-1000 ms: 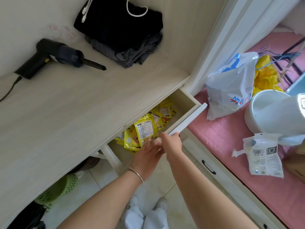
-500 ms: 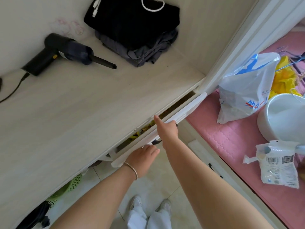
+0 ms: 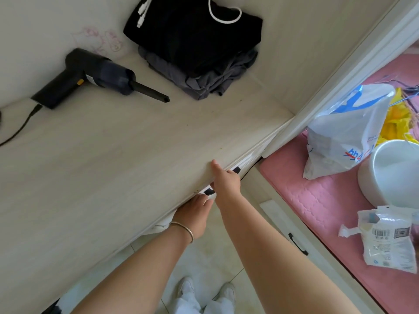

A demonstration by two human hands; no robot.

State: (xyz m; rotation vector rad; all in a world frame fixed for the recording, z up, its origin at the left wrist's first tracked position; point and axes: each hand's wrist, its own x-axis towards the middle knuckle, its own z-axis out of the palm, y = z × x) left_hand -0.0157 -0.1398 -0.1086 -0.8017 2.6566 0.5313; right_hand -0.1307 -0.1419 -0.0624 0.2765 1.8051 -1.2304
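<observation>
Clearly the closing of the drawer (image 3: 247,161) is in hand, and nearly done. The right hand (image 3: 226,182) lies over the black handle (image 3: 237,170), fingers folded down round it with their tips hidden, thumb stretched flat onto the front edge of the desk (image 3: 113,166). Just beside it, the left hand (image 3: 195,214), with a bracelet (image 3: 184,230) at the wrist, presses loosely straightened fingers against the drawer front and holds nothing. Only a thin white strip of the drawer shows under the desk edge, so what remains is probably a last short push to seat it flush, then letting go without pinching the thumb. On the desk, towards the back, lie a black blower (image 3: 99,78) and folded dark clothes (image 3: 195,41) with a white cable (image 3: 224,14) on top. A faint pink doodle (image 3: 99,39) marks the wall behind the desk. Right of the desk, on a pink mat (image 3: 317,200), stand a white bag (image 3: 347,132) with blue and red print that I cannot read, a white bowl (image 3: 396,168), and a packet (image 3: 390,241) bearing a barcode and a square code; its small text is illegible.
</observation>
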